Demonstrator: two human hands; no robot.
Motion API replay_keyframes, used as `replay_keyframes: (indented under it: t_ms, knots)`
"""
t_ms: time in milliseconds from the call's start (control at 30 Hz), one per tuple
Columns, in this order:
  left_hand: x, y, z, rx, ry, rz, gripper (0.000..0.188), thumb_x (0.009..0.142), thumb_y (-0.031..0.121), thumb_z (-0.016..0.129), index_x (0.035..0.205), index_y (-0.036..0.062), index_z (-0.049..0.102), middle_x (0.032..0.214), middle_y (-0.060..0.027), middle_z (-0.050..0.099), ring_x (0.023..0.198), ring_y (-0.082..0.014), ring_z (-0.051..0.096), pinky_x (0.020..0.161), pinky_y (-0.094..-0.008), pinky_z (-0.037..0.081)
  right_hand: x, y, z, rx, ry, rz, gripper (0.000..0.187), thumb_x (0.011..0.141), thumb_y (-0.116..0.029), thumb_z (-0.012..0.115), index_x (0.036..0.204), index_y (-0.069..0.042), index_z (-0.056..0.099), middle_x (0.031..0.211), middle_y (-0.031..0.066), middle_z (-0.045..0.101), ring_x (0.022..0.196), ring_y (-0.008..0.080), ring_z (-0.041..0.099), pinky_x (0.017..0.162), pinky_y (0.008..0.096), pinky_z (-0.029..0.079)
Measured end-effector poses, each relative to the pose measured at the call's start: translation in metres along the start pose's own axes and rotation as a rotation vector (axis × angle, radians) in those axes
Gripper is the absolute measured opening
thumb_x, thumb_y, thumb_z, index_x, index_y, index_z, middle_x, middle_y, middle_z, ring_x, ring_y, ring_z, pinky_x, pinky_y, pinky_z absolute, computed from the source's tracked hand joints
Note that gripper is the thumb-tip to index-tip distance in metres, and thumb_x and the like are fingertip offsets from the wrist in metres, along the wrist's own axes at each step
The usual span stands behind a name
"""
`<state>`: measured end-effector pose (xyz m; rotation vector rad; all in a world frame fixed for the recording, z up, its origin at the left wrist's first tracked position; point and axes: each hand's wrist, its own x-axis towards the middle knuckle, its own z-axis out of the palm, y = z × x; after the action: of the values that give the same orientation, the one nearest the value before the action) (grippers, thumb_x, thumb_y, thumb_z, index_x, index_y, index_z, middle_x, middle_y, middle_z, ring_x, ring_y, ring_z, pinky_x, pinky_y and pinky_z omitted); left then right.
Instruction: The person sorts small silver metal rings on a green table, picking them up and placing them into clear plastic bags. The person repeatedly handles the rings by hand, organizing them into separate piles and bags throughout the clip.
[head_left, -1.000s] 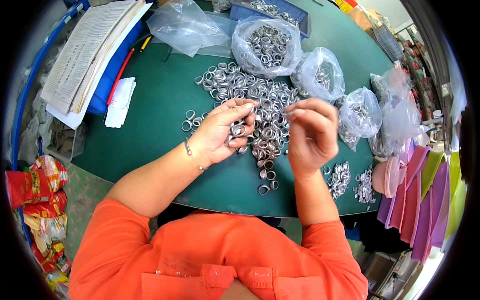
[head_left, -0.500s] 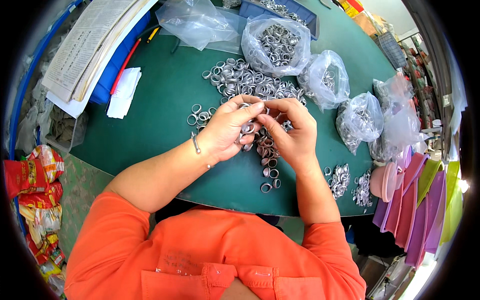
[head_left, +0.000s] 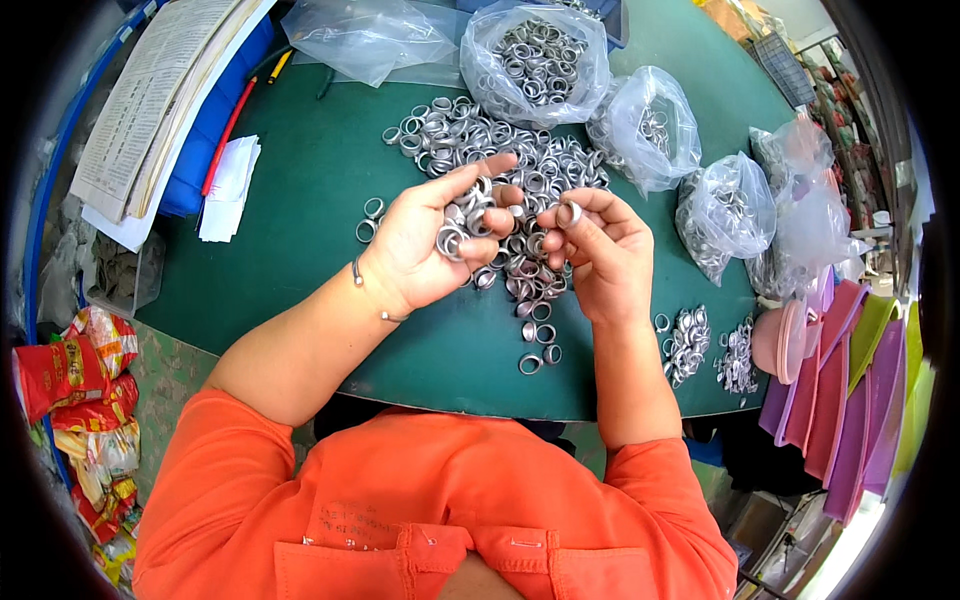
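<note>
My left hand is turned palm up and cradles several silver-coloured metal rings in its curled fingers, the index finger stretched out. Just to its right, my right hand pinches a single metal ring between thumb and fingers. The two hands are a little apart. Behind and beneath them a large heap of similar rings spreads over the green table, trailing toward me in a narrow line. A couple of loose rings lie left of my left hand.
Open clear bags of rings stand at the back, with more filled bags at right. Two small metal piles lie right of my right forearm. Papers and a red pen are at left. Pink containers sit by the right edge.
My hands have drawn apart; the right now holds one ring up on its own. The left has opened somewhat, showing the rings in its palm. The whole view has shifted slightly.
</note>
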<state>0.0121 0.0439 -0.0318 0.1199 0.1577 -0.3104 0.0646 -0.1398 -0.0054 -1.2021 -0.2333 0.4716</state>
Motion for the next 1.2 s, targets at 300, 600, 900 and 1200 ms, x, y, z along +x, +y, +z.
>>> replay_keyframes:
  t_ms: [300, 600, 900, 1200]
  knots:
    - [-0.001, -0.011, 0.000, 0.349, 0.076, 0.139, 0.022, 0.092, 0.023, 0.053, 0.107, 0.0065, 0.052, 0.086, -0.0048, 0.057, 0.065, -0.0091, 0.052, 0.041, -0.0189, 0.037, 0.001, 0.003, 0.000, -0.044, 0.035, -0.042, 0.015, 0.082, 0.002, 0.060, 0.097, 0.004, 0.057, 0.088, 0.0146, 0.063, 0.067, 0.0140, 0.062, 0.056, 0.0222, 0.051]
    - [0.000, -0.012, 0.003, 0.338, 0.044, -0.005, 0.034, 0.094, 0.022, 0.044, 0.122, 0.0029, 0.048, 0.090, -0.0079, 0.058, 0.070, -0.0101, 0.053, 0.042, -0.0184, 0.038, 0.053, -0.043, 0.012, -0.992, 0.199, -1.356, 0.025, 0.072, 0.012, 0.060, 0.093, -0.001, 0.064, 0.090, 0.0130, 0.060, 0.075, 0.0212, 0.058, 0.065, 0.0314, 0.048]
    - [0.001, -0.016, 0.002, 0.473, 0.167, 0.172, 0.022, 0.094, 0.027, 0.049, 0.104, 0.0073, 0.051, 0.081, -0.0012, 0.055, 0.068, -0.0092, 0.052, 0.042, -0.0189, 0.038, 0.021, -0.019, 0.031, -0.986, -0.215, -0.356, 0.017, 0.073, -0.007, 0.072, 0.088, -0.002, 0.066, 0.080, 0.0064, 0.060, 0.068, 0.0135, 0.057, 0.058, 0.0243, 0.045]
    - [0.000, -0.017, 0.002, 0.455, 0.101, 0.063, 0.023, 0.090, 0.013, 0.050, 0.111, 0.0041, 0.054, 0.088, -0.0071, 0.059, 0.068, -0.0100, 0.055, 0.041, -0.0188, 0.039, 0.003, 0.010, 0.008, -0.305, -0.021, -0.323, 0.013, 0.081, 0.002, 0.063, 0.094, 0.004, 0.063, 0.085, 0.0088, 0.064, 0.071, 0.0124, 0.061, 0.060, 0.0209, 0.049]
